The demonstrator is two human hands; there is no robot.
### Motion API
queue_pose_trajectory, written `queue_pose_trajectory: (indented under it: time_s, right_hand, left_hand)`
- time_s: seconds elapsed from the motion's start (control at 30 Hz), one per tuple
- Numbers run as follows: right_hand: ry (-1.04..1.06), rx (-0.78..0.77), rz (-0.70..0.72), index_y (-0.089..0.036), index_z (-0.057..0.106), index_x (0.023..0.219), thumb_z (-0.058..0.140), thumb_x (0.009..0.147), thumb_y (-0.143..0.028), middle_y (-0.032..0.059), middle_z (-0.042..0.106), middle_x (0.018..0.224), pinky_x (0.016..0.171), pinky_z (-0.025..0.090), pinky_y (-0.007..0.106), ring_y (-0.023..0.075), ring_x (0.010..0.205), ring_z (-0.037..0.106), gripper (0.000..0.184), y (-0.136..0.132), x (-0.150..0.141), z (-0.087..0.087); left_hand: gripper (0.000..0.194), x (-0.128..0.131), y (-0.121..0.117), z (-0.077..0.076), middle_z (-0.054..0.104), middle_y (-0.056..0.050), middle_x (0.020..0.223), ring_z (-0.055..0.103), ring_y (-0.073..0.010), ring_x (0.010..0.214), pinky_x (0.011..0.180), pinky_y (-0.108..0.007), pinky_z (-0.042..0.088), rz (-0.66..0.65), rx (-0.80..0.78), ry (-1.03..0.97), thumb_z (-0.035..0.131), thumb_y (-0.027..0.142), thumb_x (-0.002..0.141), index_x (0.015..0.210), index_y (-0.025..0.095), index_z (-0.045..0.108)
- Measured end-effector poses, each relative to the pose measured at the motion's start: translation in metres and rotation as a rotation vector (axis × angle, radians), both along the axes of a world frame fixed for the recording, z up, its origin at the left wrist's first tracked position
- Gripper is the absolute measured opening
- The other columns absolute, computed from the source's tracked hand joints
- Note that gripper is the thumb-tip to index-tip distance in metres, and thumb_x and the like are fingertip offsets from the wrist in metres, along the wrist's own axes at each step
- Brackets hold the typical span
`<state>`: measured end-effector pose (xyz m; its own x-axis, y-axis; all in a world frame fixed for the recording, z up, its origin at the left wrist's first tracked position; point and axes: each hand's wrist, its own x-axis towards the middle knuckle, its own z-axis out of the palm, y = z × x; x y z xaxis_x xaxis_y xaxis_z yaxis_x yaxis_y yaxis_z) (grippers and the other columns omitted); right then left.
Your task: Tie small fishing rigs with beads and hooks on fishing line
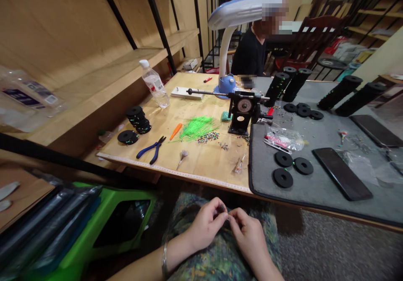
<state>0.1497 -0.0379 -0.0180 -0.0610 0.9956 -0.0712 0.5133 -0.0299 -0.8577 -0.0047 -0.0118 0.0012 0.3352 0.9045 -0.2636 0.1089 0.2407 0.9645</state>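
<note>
Over my lap, my left hand [209,222] and my right hand [248,235] meet with their fingertips pinched together. Whatever lies between them is too small or hidden to make out. On the wooden table [208,169] beyond them are a small bundle of fine wires [182,158], a second bundle [239,164] and blue-handled pliers [151,150]. Farther in lie an orange-handled tool [176,131], bright green strands [200,127] and a heap of coloured beads [208,137]. A black winding device [242,112] with a dial and a long shaft stands behind.
Black foam spools [135,119] stack at left near a plastic bottle [155,83]. A desk lamp [226,58] stands at the back, with a seated person [250,52] beyond. The grey mat [302,136] bears more spools and a phone [341,173]. A green plastic stool [100,218] is low left.
</note>
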Motion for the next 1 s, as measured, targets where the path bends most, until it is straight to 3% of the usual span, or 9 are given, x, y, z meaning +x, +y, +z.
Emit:
queue_pose_trajectory:
  time_s: [0.53,0.83,1.0]
  right_hand:
    - [0.018,-0.021,0.025,-0.021,0.068,0.08,0.053,0.088,-0.029,0.0026,0.07,0.065,0.054,0.041,0.024,0.0183,0.056,0.062,0.019,0.0022,0.0044,0.0004]
    - [0.155,-0.127,0.073,-0.018,0.069,0.094,0.048,0.091,-0.033,-0.0035,0.054,0.051,0.049,0.037,0.023,0.0146,0.046,0.051,0.026,0.0009,0.0074,-0.0028]
    - [0.234,-0.156,0.052,-0.017,0.066,0.09,0.051,0.09,-0.037,-0.0043,0.052,0.049,0.048,0.036,0.023,0.0137,0.045,0.049,0.025,0.0015,0.0059,-0.0045]
  left_hand:
    - [0.007,0.0,-0.0001,0.0009,0.05,0.002,0.069,0.044,-0.0132,0.064,0.061,-0.024,0.036,-0.031,0.054,0.123,0.055,0.022,0.083,0.078,0.017,0.053]
    - [0.007,-0.0014,0.002,-0.006,0.046,0.004,0.066,0.042,-0.0124,0.062,0.059,-0.024,0.035,-0.057,0.015,0.117,0.054,0.023,0.081,0.078,0.017,0.051]
    - [0.008,-0.0006,0.001,-0.0059,0.049,0.002,0.07,0.045,-0.0134,0.067,0.063,-0.026,0.037,-0.053,0.024,0.093,0.053,0.023,0.082,0.077,0.016,0.05]
